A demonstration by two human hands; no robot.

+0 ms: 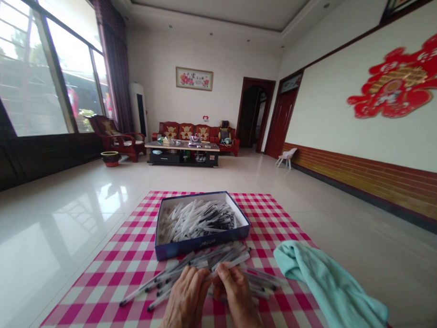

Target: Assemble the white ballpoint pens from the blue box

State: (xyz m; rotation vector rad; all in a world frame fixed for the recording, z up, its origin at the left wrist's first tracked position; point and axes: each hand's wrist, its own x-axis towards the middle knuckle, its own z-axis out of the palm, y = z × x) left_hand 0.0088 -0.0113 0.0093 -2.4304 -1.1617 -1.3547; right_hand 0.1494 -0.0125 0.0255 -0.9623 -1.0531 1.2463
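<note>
1. Current step: your left hand (185,301) and right hand (237,298) work together on a fanned bunch of clear-barrelled pens (204,264), directly in front of the open box.
2. Hand state: both hands are narrow, with the fingers curled inward. Your right fingers (225,272) pinch the barrels near the middle of the bunch, and your left hand closes on it from the other side. The fingers hide the grip itself, so you cannot tell how many pens each hand holds.
3. Pen position: the bunch crosses in front of your hands, with its far ends reaching the front wall of the box. Dark tips project to the lower left. Further pens (262,283) lie loose on the cloth beside your right hand.
4. Box: the navy cardboard box (187,246) stands open, just beyond your hands, and holds a dense heap of similar pens (198,220).
5. Work surface: a pink-and-white checked cloth (103,284) lies spread on the glossy tile floor (59,201), under the box and pens. A crumpled teal towel (329,287) lies on the cloth to your right, near but not touching your right hand.
6. Next-move reference: the open top of the box lies straight ahead of both hands, and the loose pens lie within reach of your right hand.
</note>
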